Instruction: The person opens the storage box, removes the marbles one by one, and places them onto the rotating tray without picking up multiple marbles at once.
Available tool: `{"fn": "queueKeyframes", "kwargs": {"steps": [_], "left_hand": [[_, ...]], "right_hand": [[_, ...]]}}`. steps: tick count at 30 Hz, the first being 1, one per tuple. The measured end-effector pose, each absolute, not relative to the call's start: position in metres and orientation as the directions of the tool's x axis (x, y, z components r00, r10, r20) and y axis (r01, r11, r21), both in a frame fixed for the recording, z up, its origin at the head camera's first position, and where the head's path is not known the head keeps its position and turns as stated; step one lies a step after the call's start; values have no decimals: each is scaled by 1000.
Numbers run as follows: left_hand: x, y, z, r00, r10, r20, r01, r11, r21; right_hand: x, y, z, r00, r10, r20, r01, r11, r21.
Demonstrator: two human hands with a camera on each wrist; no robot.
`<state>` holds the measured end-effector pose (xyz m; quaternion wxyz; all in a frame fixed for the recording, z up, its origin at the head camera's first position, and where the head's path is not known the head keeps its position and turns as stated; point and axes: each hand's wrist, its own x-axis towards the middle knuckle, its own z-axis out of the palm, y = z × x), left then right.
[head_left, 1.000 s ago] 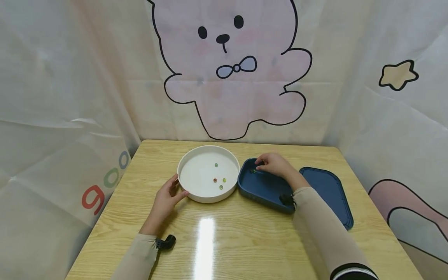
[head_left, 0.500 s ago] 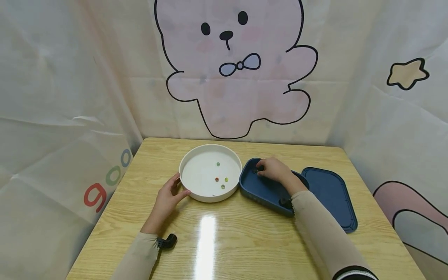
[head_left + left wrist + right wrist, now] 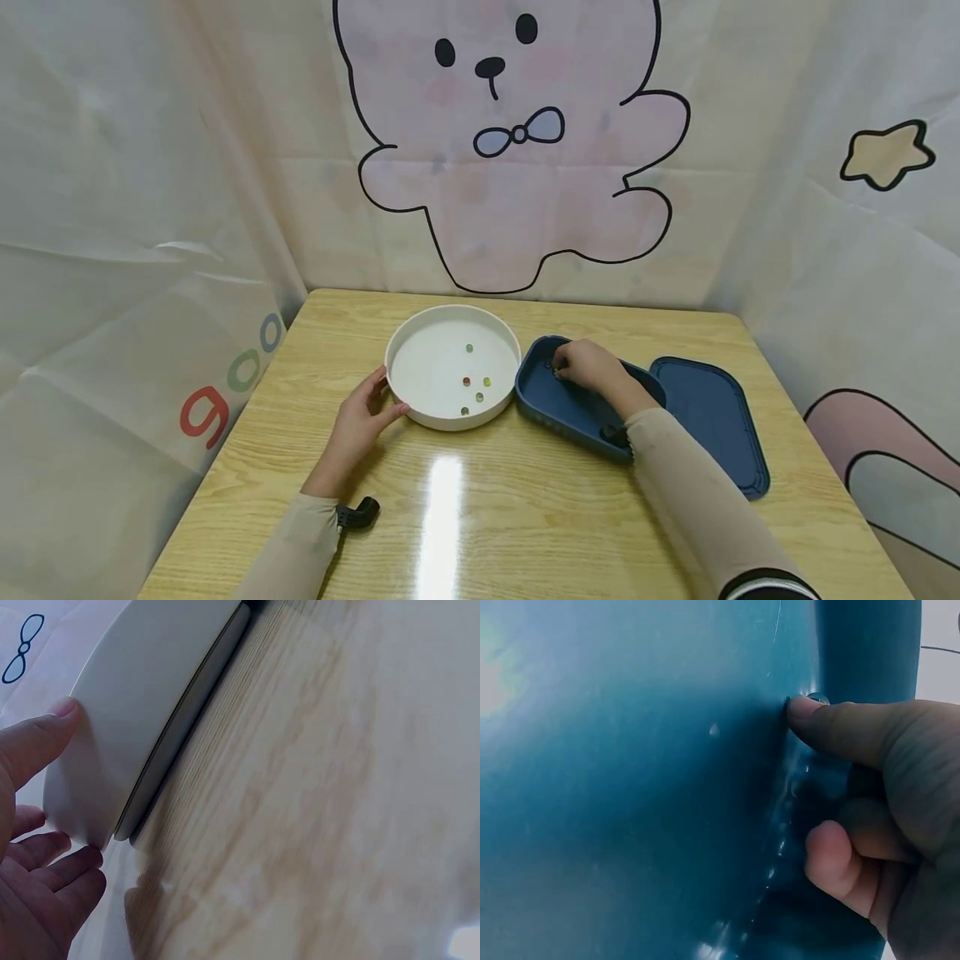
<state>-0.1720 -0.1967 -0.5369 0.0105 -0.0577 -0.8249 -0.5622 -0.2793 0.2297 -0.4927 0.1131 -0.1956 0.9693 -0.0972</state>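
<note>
My left hand rests against the outside of a round white tray, its thumb at the front wall and fingers at the left side. In the left wrist view the thumb touches the tray's wall. Several small glass marbles lie in the tray, among them a reddish one and a yellow-green one. My right hand reaches into a deep blue box, fingertips low near its far left corner. A glass marble shows just behind the right thumb tip; whether it is pinched is hidden.
A flat blue lid lies right of the box on the wooden table. The box stands right beside the tray. A printed cloth hangs behind the table, with more cloth at both sides.
My right hand has moved slightly lower and right inside the box. One more marble has come into sight near the tray's front wall. My left hand stays at the tray.
</note>
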Motion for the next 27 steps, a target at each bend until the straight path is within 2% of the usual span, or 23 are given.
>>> {"fn": "queueKeyframes", "kwargs": {"steps": [4,13,27], "left_hand": [[-174,-198,-536,-991,86,98,122,347,930],[-174,-198,-541,-990,86,109,132,348,928],[-174,-199,-540,-993,76,86,109,380,918]], "right_hand": [[-280,230,-489,-893,-422,-156,-376,890,-256],[-283,240,-488,-879,-462,-118,-355,800,-483],[-280,246,-469,-924,-380,-36,-288,756,-588]]}}
